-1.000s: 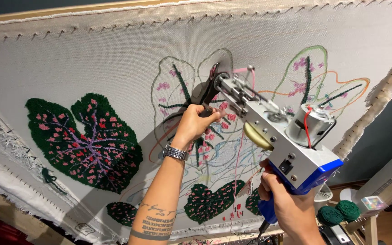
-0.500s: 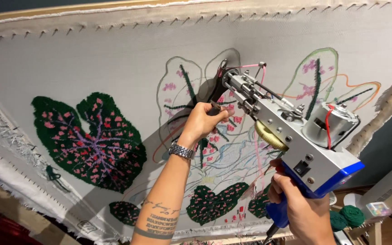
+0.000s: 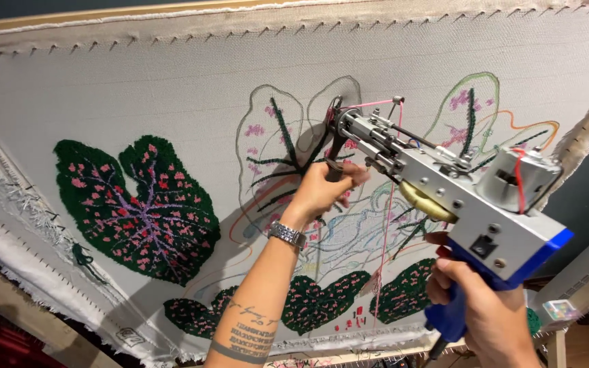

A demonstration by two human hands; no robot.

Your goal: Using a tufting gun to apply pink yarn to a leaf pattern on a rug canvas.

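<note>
I grip the blue handle of the tufting gun (image 3: 458,204) in my right hand (image 3: 482,307), fingers closed tight around it, at the near right. My left hand (image 3: 322,187) is clamped on the gun's black front grip, and the needle end presses against the stretched backing cloth (image 3: 172,88) at mid-height, right on the outlined leaf (image 3: 288,143) in the centre.

As I judge it, the work is partly done: the big green and pink leaf (image 3: 138,204) on the left is filled, and so are the smaller tufted leaves (image 3: 322,303) along the near edge. The centre leaf and the outlined leaf at right (image 3: 472,109) carry only dark veins and a few pink spots.

Bare cloth runs wide above and to the left. The wooden frame (image 3: 103,13) with its tack strip bounds the far edge, and the right edge lies close behind the gun.
</note>
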